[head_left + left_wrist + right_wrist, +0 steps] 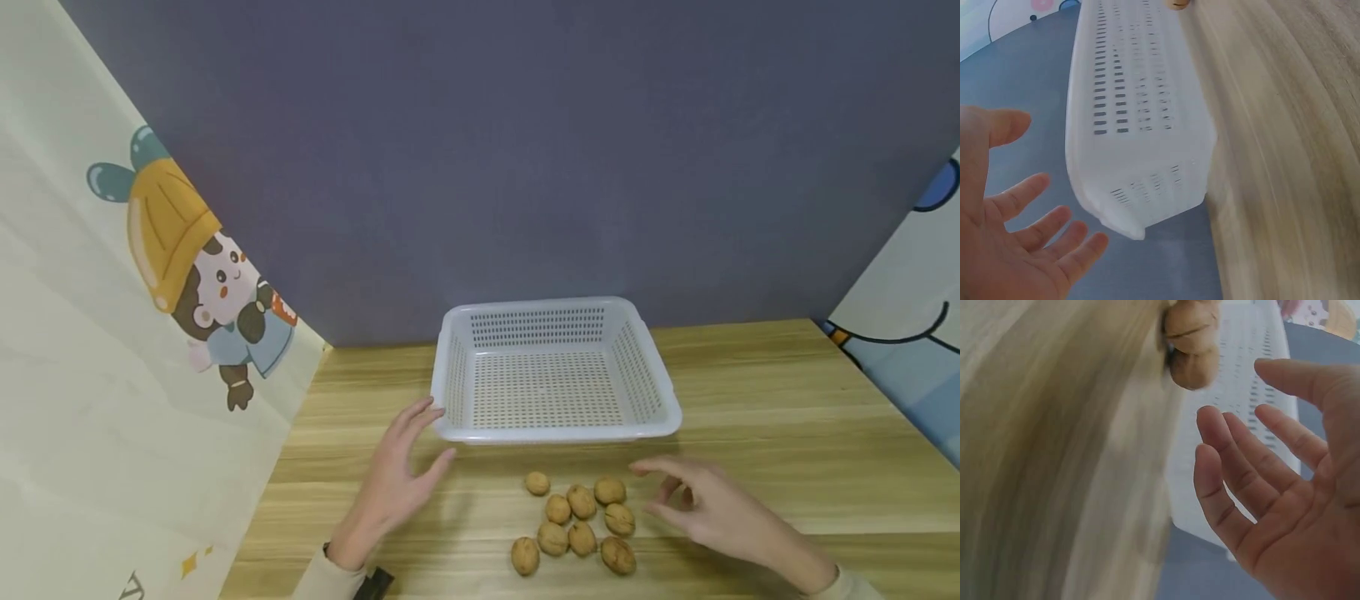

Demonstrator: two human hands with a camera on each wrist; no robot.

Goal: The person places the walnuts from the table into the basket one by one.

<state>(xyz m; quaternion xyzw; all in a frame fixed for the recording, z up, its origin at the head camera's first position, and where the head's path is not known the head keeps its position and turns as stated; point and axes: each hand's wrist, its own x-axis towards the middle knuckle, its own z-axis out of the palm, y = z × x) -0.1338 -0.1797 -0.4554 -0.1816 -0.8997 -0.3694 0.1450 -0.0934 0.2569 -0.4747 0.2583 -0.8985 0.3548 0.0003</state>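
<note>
A white perforated plastic basket (555,436) stands on the wooden table, with nothing inside it. Several walnuts (581,502) lie loose on the wood in front of it. My left hand (397,471), fingers spread, is by the basket's front left corner; in the left wrist view the hand (1029,231) is near the basket's wall (1141,144) and holds nothing. To the right of the walnuts hovers my right hand (708,508), its fingers loosely bent. The right wrist view shows that hand (1291,481) holding nothing, near two walnuts (1192,347).
The wooden table (772,400) ends at a dark blue-grey panel (525,150) behind the basket. On the left hangs a pale sheet (90,350) with a cartoon figure; another printed sheet (900,292) is at the right. A dark band (372,585) is on the left wrist.
</note>
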